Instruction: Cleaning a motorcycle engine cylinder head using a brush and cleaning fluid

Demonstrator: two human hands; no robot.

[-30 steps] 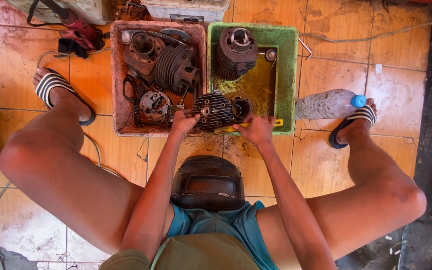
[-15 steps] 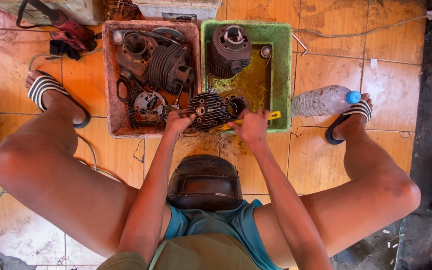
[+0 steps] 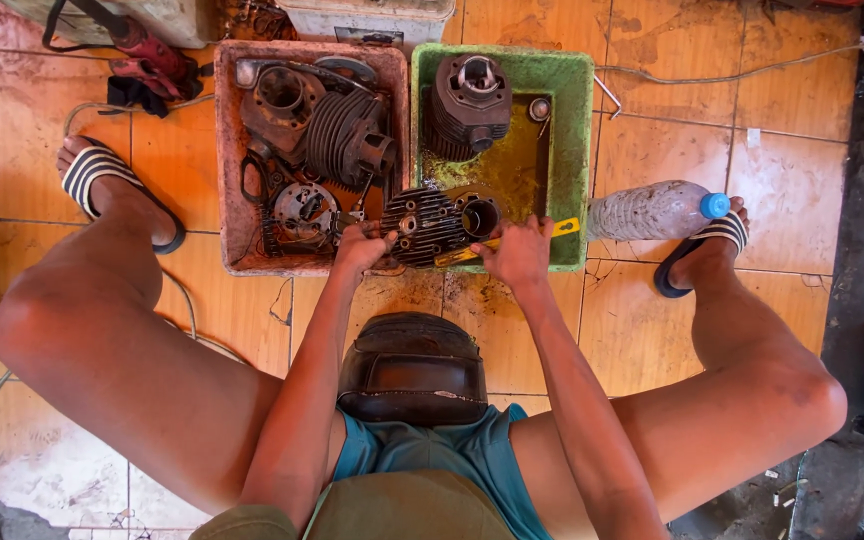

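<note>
My left hand [image 3: 362, 246] grips the left side of a dark finned engine cylinder head [image 3: 430, 223], held over the gap between two trays. My right hand [image 3: 518, 253] is closed on a yellow-handled tool [image 3: 552, 230] laid against the head's right side near its round opening. The red-brown tray [image 3: 227, 150] on the left holds several greasy engine parts, among them a finned cylinder [image 3: 347, 135]. The green tray [image 3: 577, 110] on the right holds murky liquid and a dark engine cylinder [image 3: 464, 100] standing upright.
I sit on an orange tiled floor with legs spread, striped sandals on both feet. A plastic bottle with a blue cap [image 3: 657, 210] lies by my right foot. A dark rounded cover [image 3: 412, 368] sits between my legs. A cord [image 3: 732, 72] crosses the floor at upper right.
The view has shifted slightly. My hands stay on the cylinder head and the yellow-handled tool, with the tool nudged a little along the head's right edge.
</note>
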